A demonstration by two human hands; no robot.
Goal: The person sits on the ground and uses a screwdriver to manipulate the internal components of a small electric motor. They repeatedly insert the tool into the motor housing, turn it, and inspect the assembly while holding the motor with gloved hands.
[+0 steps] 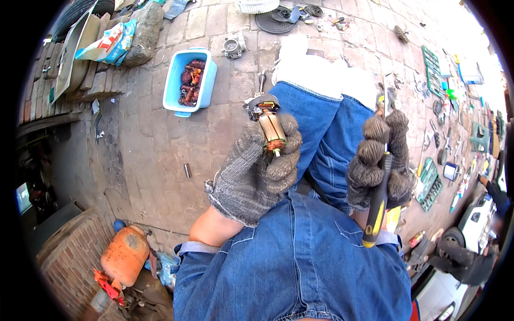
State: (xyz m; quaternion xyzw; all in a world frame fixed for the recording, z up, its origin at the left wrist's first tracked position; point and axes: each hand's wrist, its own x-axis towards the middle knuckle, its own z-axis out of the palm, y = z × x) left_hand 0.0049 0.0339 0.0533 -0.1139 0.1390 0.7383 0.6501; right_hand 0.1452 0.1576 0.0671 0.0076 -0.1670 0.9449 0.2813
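My left hand point(251, 176), in a grey knit glove, grips a small motor armature point(272, 131) with copper windings, held upright, with a black ring-shaped end piece at its top. My right hand point(377, 160), gloved alike, is closed on a screwdriver point(377, 219) with a black and yellow handle, its shaft pointing away from me. Both hands are in front of my body, apart from each other, above my denim-clad lap and legs.
A blue plastic tub point(179, 107) of copper scrap, a metal housing point(234, 48) and a small cylinder point(187, 170) lie on the brick paving. Open toolboxes point(431, 72) and scattered tools line the right. An orange tank point(123, 254) stands lower left. Another person point(495, 195) is at the far right.
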